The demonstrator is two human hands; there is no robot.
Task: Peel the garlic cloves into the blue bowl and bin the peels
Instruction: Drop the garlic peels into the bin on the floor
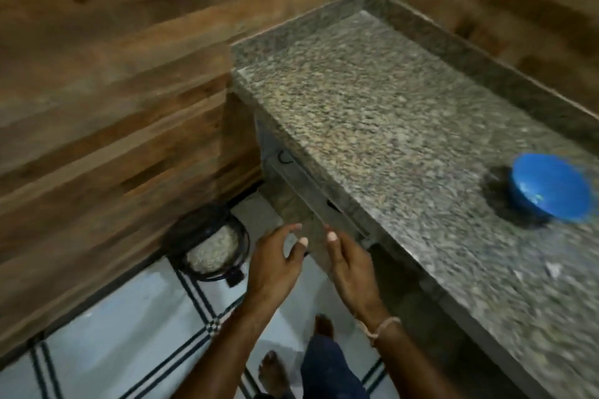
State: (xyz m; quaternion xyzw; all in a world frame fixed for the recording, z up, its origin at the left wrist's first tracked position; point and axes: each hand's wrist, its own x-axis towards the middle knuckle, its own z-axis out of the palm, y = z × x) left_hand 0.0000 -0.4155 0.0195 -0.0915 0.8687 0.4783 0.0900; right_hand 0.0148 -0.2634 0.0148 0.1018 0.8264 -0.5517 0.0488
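A blue bowl (549,193) sits on the granite counter (372,113) at the right; its contents are blurred and I cannot make out any garlic. On the floor by the wooden wall stands a black bin (209,244) with pale peels inside. My left hand (278,261) and my right hand (348,264) hover side by side over the floor, between the bin and the counter's front edge. Both hands have spread fingers and hold nothing that I can see.
Wooden plank walls (113,91) run along the left and back. The floor (113,334) has pale tiles with dark lines. Below the counter is a drawer front (317,201). My bare feet and a trouser leg (327,363) show at the bottom. A few pale scraps (552,269) lie on the counter.
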